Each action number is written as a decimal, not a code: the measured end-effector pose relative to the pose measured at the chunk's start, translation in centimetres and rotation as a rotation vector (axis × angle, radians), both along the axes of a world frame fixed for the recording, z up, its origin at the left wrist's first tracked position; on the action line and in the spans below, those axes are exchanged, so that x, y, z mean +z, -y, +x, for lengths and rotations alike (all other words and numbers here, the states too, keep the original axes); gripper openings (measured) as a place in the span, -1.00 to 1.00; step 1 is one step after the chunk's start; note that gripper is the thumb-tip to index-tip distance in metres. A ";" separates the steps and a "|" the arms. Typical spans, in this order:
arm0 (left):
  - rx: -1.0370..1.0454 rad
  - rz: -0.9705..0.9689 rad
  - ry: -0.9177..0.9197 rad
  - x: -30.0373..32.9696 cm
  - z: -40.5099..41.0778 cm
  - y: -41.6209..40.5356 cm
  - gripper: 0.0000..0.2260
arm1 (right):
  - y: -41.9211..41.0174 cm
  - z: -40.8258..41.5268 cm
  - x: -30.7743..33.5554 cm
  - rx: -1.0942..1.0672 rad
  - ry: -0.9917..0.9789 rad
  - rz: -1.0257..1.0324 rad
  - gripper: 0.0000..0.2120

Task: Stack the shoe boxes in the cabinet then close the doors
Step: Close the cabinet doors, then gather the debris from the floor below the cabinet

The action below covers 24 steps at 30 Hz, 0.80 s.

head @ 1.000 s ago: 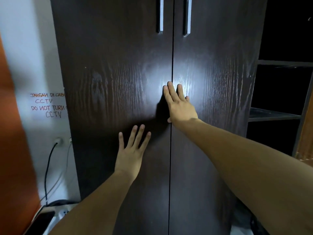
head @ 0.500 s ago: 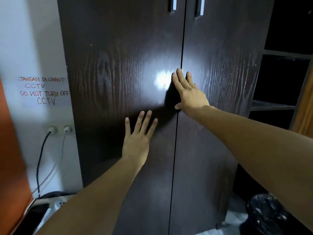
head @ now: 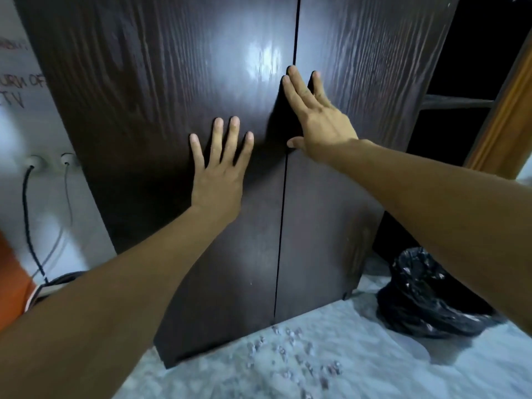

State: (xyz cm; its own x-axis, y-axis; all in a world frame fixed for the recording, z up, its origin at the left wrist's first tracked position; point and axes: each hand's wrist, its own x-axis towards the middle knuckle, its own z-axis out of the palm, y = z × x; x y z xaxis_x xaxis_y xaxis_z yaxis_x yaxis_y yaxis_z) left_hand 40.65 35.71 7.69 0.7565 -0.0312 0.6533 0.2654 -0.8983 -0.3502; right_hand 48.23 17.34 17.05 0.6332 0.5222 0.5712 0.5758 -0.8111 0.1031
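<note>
A dark brown wood-grain cabinet fills the view, its left door (head: 161, 116) and right door (head: 354, 67) meeting at a thin centre seam. Both doors are shut flush. My left hand (head: 220, 171) lies flat on the left door with fingers spread and straight. My right hand (head: 316, 116) presses flat across the seam and the right door, fingers straight, thumb pointing left. No shoe boxes are visible; the doors hide the inside.
A black plastic bag (head: 423, 295) sits on the pale floor (head: 331, 370) to the right of the cabinet. Dark shelving (head: 457, 102) and a wooden frame (head: 506, 110) stand at right. Two wall sockets with cables (head: 34, 165) are on the left wall.
The camera has tilted downward: the door handles have left the top of the view and the floor and black bag came in. Both hands stay flat on the doors.
</note>
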 end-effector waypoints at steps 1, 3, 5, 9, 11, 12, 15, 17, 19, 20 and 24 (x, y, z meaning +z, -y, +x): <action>-0.005 -0.004 0.005 -0.6 0.1 0.4 0.10 | 0.4 -0.1 -1.0 0.005 -0.022 -0.025 0.02; -0.038 -0.025 -0.027 -2.3 0.4 1.5 0.09 | 1.4 -0.3 -3.5 0.017 -0.070 -0.075 0.00; -0.084 -0.061 -0.110 -5.0 0.6 3.1 0.04 | 2.6 -0.5 -6.5 0.023 -0.122 -0.121 -0.04; -0.179 -0.125 -0.248 -11.7 0.0 5.9 -0.13 | 5.4 -0.5 -13.4 -0.013 -0.287 -0.170 -0.10; -0.240 -0.129 -0.312 -15.6 -0.9 6.6 -0.24 | 6.7 -0.5 -17.2 -0.026 -0.377 -0.175 -0.13; -0.264 -0.136 -0.366 -17.6 -1.2 6.8 -0.28 | 7.3 -0.6 -19.2 -0.028 -0.416 -0.172 -0.15; -0.239 -0.218 -0.641 -23.5 -2.0 7.2 -0.34 | 9.6 -0.9 -25.9 -0.028 -0.562 -0.206 -0.21; -0.126 -0.341 -0.810 -27.4 -2.5 7.5 -0.33 | 11.3 -1.3 -30.6 -0.013 -0.673 -0.266 -0.24; 0.006 -0.496 -0.878 -31.3 -3.3 7.8 -0.29 | 13.0 -1.7 -35.2 0.031 -0.744 -0.354 -0.25; 0.063 -0.568 -0.893 -33.3 -3.9 8.0 -0.26 | 13.8 -1.8 -37.4 0.052 -0.777 -0.394 -0.25; 0.244 -0.716 -0.932 -41.2 -6.8 8.6 -0.18 | 16.0 -2.0 -45.8 0.095 -0.945 -0.468 -0.23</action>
State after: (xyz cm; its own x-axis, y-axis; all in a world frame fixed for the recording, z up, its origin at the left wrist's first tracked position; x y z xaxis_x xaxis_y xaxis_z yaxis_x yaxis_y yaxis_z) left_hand 33.88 27.09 -33.50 0.8831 0.3251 -0.3383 0.3651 -0.9290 0.0604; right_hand 46.19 1.34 -28.76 0.6607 0.6334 -0.4029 0.6442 -0.7539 -0.1289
